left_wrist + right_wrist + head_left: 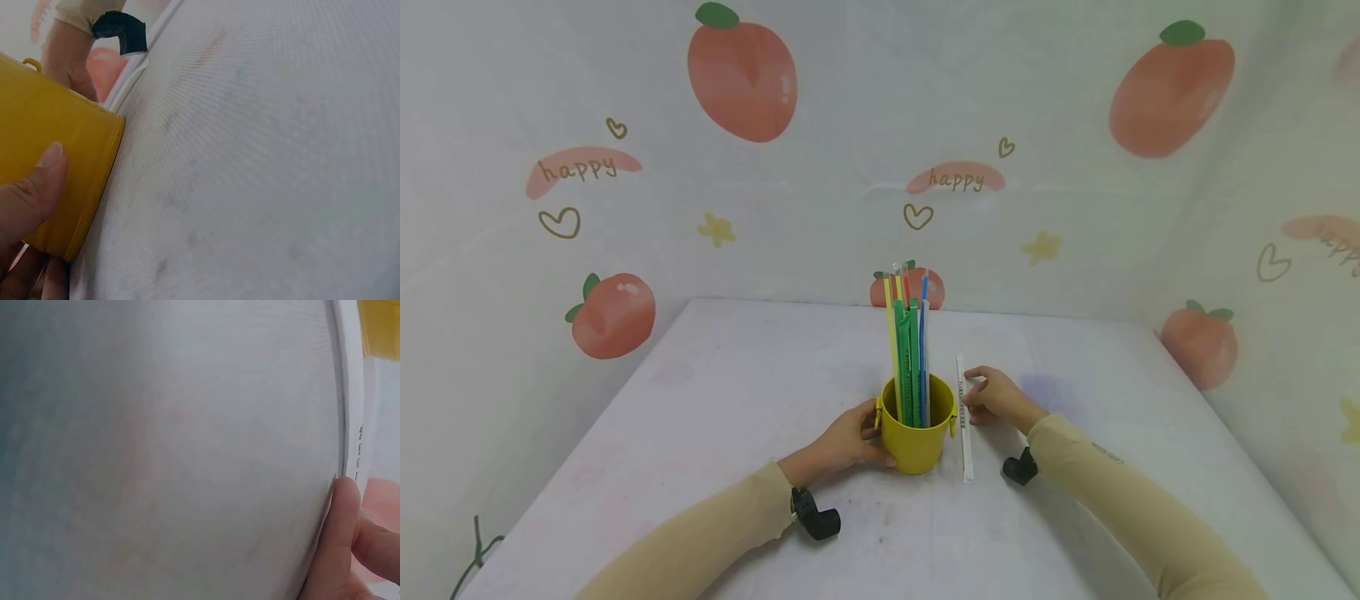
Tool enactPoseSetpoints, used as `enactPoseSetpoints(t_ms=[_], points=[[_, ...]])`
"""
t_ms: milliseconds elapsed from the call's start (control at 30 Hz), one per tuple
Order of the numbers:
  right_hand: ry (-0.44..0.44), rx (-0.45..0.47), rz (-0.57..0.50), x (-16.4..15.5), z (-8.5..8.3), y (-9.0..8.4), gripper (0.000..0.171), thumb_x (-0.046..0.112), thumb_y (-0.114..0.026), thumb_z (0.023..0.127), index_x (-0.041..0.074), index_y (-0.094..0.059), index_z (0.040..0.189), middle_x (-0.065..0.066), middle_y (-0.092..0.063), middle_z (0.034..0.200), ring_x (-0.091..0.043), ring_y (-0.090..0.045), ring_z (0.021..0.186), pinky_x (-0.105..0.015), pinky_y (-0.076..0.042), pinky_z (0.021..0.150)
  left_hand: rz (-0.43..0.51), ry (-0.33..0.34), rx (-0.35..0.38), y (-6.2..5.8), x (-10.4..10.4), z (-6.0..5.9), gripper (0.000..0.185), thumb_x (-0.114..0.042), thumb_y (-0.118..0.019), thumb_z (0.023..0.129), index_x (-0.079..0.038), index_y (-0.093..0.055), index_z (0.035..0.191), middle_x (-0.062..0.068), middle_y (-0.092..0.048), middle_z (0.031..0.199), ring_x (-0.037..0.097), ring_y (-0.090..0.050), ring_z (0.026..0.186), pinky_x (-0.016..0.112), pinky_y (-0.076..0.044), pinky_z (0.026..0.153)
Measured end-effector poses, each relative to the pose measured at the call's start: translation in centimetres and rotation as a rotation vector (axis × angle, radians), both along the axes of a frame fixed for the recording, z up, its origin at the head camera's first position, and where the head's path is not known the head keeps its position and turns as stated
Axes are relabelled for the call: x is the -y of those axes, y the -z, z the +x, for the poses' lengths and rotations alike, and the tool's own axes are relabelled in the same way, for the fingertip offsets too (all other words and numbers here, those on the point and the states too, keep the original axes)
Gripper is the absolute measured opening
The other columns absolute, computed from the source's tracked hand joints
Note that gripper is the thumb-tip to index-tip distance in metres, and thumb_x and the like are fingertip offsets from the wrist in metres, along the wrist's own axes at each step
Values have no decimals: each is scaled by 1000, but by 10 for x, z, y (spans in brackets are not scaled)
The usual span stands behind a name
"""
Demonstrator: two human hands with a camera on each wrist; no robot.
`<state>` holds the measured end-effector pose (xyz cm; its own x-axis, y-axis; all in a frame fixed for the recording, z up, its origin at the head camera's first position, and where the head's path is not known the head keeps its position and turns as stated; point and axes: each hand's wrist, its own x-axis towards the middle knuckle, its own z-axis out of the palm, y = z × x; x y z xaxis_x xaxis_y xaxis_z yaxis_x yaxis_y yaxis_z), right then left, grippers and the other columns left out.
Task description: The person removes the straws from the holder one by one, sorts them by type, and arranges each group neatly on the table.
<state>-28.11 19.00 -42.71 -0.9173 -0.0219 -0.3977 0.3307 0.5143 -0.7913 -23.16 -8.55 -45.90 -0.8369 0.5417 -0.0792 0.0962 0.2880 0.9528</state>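
Observation:
My left hand holds the side of a small yellow bucket, the thumb against its wall and the other fingers curled under its far side. Several straws stand upright inside, some in green wrappers, others yellow, red and blue. Just right of the bucket, a white paper-wrapped straw with dark print lies lengthwise on the table. My right hand pinches this straw near its middle; the right wrist view has the thumb on one side and a finger on the other.
A pale cloth covers the table, marked with faint smudges. Behind it hangs a curtain printed with fruit and hearts. Dark cameras sit on both wrists. A green cord shows at the lower left.

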Motion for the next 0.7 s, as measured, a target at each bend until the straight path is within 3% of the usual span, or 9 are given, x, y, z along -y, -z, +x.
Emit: enactPoseSetpoints(t_ms=[367, 700], points=[[17, 6, -22, -2, -2, 3, 56, -1, -64, 90, 3, -41, 141, -12, -58, 96, -12, -58, 66, -27, -60, 60, 16, 15, 2, 1, 1, -1, 89, -4, -84, 71, -9, -37, 147, 12, -39, 152, 36, -38, 139, 48, -35, 114], [18, 17, -109, -9, -1, -3, 55, -1, -63, 90, 0, -40, 141, -16, -58, 104, -12, -61, 61, -28, -61, 62, -6, 3, -2, 1, 1, 0, 89, -5, -84, 71, -8, -37, 147, 13, -40, 152, 37, -38, 139, 49, -35, 113]])
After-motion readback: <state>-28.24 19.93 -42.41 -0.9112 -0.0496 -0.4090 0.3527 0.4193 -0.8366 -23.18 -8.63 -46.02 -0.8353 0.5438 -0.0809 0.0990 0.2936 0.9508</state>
